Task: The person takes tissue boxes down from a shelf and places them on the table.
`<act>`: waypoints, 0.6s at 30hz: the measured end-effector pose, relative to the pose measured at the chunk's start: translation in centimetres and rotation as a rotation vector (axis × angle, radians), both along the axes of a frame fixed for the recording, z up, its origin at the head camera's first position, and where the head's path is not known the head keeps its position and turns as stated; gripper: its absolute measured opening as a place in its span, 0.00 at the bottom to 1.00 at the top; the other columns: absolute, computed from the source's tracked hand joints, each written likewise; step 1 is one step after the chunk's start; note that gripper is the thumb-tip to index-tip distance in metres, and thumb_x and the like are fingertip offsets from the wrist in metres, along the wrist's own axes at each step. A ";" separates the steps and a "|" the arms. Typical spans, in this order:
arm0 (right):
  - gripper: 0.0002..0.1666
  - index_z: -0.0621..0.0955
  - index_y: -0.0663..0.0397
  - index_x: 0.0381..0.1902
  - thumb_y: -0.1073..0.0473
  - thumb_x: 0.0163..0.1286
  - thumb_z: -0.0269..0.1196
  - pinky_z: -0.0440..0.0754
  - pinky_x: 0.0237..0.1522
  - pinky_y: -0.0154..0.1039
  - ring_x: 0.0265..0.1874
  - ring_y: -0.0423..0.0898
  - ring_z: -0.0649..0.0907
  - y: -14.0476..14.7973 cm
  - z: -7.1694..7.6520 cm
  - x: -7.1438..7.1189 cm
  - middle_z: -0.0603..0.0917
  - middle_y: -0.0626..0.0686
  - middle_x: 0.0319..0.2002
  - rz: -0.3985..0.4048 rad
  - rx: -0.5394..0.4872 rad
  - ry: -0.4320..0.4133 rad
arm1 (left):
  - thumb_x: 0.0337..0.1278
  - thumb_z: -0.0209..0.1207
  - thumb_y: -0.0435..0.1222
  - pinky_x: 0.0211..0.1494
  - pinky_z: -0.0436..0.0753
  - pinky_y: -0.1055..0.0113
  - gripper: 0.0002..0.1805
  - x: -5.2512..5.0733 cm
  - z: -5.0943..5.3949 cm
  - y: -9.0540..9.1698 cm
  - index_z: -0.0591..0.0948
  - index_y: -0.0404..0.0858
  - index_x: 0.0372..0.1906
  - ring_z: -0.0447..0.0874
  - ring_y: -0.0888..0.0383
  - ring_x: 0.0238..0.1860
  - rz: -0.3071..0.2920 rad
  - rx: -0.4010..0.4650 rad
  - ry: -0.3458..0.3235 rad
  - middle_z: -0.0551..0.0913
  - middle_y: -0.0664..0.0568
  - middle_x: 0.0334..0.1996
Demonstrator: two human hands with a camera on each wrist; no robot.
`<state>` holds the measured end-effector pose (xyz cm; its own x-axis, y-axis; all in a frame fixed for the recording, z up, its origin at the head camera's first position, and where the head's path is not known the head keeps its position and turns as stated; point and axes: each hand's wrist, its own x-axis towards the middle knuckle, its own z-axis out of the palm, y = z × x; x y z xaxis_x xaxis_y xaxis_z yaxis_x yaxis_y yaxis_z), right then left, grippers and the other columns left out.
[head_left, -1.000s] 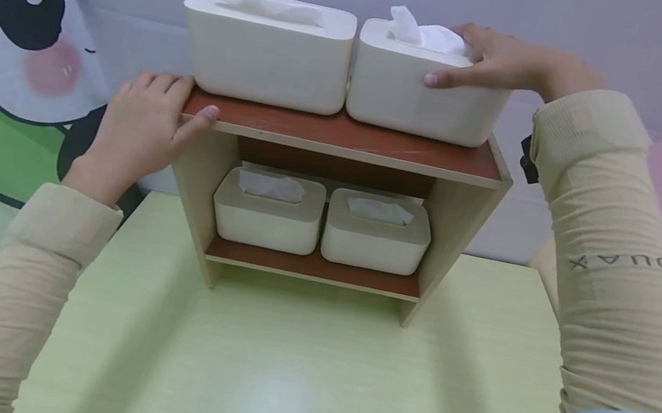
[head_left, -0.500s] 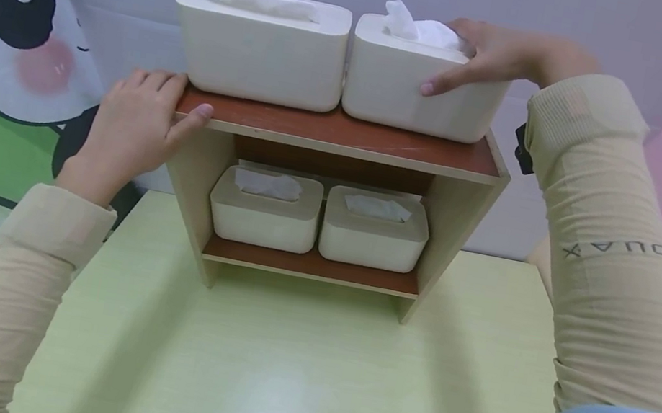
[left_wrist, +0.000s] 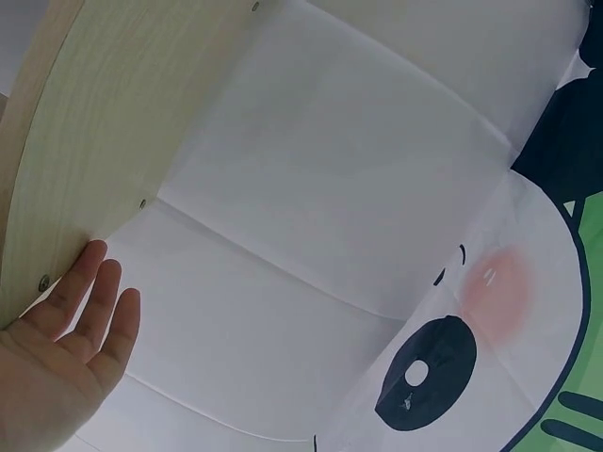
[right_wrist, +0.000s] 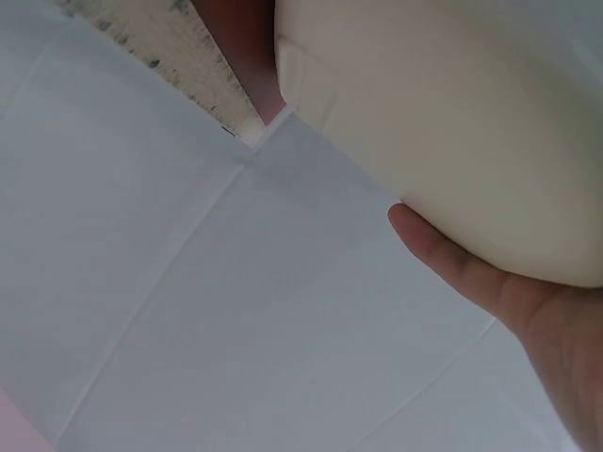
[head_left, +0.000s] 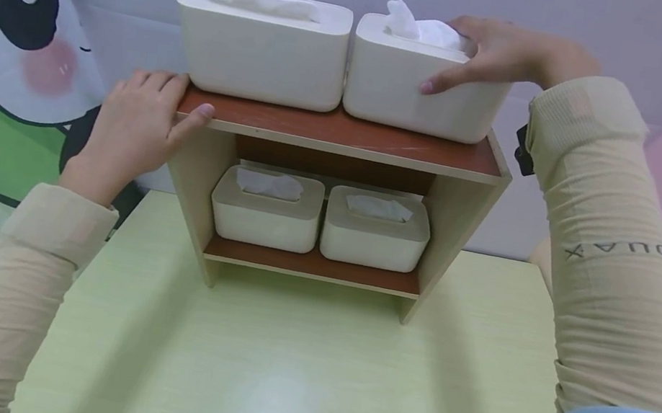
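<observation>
My right hand (head_left: pixel 501 56) grips the right-hand white tissue box (head_left: pixel 390 88) on top of a small wooden shelf (head_left: pixel 343 134). The thumb presses its front face and fingers reach to the back; a tuft of tissue sticks out of the slot. In the right wrist view, one finger lies along the cream wall of the tissue box (right_wrist: pixel 443 122). My left hand (head_left: pixel 137 123) rests at the shelf's upper left corner, thumb over the front edge. From the left wrist, its fingers (left_wrist: pixel 89 306) look fairly straight beside the pale side panel (left_wrist: pixel 85 141).
Another tissue box (head_left: pixel 258 52) stands close on the left of the top board. Two more, a left tissue box (head_left: pixel 266 218) and a right tissue box (head_left: pixel 375 236), sit in the lower compartment. The shelf stands on a pale wooden table (head_left: pixel 278 366) before a cartoon-printed backdrop (head_left: pixel 17 37).
The view has shifted slightly. Both hands keep their places on the shelf and the tissue box, and all the boxes look unmoved.
</observation>
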<state>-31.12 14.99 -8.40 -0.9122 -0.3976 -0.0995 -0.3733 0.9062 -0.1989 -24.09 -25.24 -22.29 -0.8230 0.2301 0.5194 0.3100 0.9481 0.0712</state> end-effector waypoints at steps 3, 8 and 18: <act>0.58 0.47 0.43 0.71 0.31 0.51 0.60 0.64 0.60 0.57 0.56 0.55 0.68 0.0 -0.1 0.1 0.63 0.57 0.61 -0.008 -0.002 0.020 | 0.65 0.38 0.56 0.57 0.62 0.39 0.36 -0.1 0.0 -0.1 0.65 0.28 0.60 0.64 0.32 0.56 0.001 -0.002 0.000 0.70 0.31 0.56; 0.57 0.48 0.43 0.71 0.31 0.51 0.61 0.63 0.59 0.57 0.56 0.55 0.68 0.0 -0.3 0.1 0.64 0.57 0.62 -0.018 -0.020 0.044 | 0.65 0.38 0.56 0.58 0.62 0.40 0.36 -0.2 0.0 -0.2 0.65 0.28 0.60 0.64 0.32 0.56 0.004 -0.006 -0.005 0.70 0.31 0.56; 0.57 0.49 0.44 0.71 0.34 0.51 0.62 0.64 0.58 0.57 0.55 0.56 0.68 0.0 -0.4 0.2 0.65 0.58 0.62 -0.024 -0.064 0.092 | 0.65 0.37 0.57 0.59 0.61 0.39 0.37 -0.3 0.1 -0.3 0.64 0.28 0.61 0.63 0.32 0.56 0.005 -0.003 -0.009 0.69 0.30 0.57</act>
<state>-30.94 14.98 -8.77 -0.9257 -0.3782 0.0097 -0.3707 0.9016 -0.2228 -24.40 -25.55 -22.16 -0.8289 0.2280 0.5108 0.3049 0.9497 0.0709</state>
